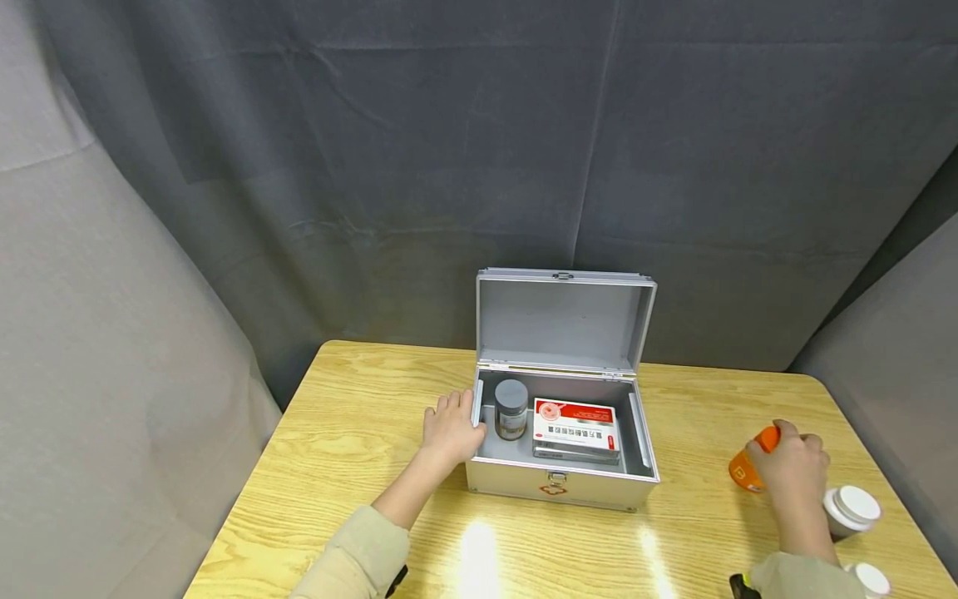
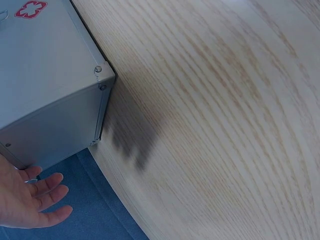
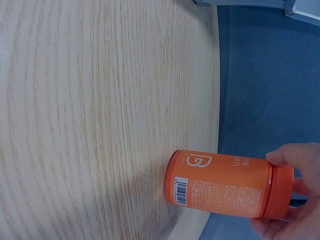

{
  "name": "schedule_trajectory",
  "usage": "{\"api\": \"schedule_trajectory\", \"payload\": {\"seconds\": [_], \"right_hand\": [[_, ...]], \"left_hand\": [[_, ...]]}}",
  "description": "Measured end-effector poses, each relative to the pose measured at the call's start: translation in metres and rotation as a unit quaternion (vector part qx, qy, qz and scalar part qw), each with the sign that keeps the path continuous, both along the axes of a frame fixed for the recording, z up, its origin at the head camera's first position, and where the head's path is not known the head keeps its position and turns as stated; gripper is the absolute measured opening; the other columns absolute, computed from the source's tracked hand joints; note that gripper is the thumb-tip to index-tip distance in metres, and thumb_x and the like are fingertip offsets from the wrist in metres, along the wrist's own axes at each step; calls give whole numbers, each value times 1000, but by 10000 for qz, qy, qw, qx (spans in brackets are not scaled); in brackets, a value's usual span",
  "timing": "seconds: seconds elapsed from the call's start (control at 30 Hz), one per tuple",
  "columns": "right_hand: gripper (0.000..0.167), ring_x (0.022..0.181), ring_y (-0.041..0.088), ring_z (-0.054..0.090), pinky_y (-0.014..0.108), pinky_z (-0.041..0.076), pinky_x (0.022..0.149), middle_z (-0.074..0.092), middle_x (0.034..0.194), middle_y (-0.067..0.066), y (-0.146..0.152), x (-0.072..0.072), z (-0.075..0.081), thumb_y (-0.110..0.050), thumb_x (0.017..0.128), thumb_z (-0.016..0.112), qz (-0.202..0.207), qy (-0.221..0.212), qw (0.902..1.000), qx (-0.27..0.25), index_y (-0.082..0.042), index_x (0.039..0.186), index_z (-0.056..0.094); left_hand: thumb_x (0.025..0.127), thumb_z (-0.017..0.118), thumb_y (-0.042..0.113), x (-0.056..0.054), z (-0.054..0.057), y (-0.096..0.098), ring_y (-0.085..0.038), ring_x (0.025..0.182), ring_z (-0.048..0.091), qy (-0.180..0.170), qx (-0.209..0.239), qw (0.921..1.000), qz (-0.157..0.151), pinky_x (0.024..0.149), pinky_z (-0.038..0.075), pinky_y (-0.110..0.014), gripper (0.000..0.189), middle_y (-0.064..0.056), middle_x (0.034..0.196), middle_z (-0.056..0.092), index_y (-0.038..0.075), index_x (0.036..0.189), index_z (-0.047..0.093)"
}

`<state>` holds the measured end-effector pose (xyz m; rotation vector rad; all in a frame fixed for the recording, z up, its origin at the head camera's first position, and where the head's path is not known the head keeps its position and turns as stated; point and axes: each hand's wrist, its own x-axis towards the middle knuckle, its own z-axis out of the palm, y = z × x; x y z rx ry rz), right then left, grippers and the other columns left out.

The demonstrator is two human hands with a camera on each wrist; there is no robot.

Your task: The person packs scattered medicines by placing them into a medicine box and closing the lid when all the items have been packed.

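Observation:
A silver medicine case (image 1: 561, 491) with a red cross emblem stands on the table, lid raised. Inside are a grey-capped jar (image 1: 511, 409) and, to its right, white-and-red medicine boxes (image 1: 575, 426), apparently stacked. My left hand (image 1: 451, 428) rests at the case's left rim; in the left wrist view its fingers (image 2: 50, 200) extend loosely beside the case wall. Over at the right, my right hand (image 1: 795, 467) grips an orange pill bottle (image 1: 744, 472) by its cap. The bottle (image 3: 220, 182) shows a barcode and printed label in the right wrist view, its base close to the tabletop.
Beside my right forearm stands a white-lidded bottle (image 1: 851, 509), with another white cap (image 1: 870, 578) nearer the bottom edge, partly hidden by the sleeve. The wooden table (image 1: 359, 416) ends at a dark cloth backdrop (image 1: 449, 166). Grey cloth hangs on both sides.

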<state>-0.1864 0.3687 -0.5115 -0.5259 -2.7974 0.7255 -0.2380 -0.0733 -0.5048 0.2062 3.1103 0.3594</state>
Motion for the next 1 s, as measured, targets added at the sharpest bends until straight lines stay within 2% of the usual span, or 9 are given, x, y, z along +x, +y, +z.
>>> {"api": "schedule_trajectory", "payload": {"seconds": [0.6,0.87,1.0], "right_hand": [[52,94,60,34,60,27,81,34,110,46,-9,3,6,-15,84,57,10,268,9996,52,15,123,40],[48,89,54,39,58,32,77,43,102,42,-21,3,19,-14,79,64,108,1023,9944,227,13,115,49],[49,90,53,39,58,32,75,43,102,39,-29,2,29,-16,78,65,105,1143,9931,221,11,116,50]], "left_hand": [[82,52,36,2,2,1,-30,111,45,87,-24,10000,-35,84,37,-46,54,-13,120,51,8,127,42],[82,52,35,2,2,0,-30,110,45,98,-15,9999,-22,83,37,-46,53,-13,120,51,8,126,42],[82,52,36,1,2,0,-30,111,45,78,-14,10000,-16,84,37,-46,54,-13,121,51,8,127,42]]}}
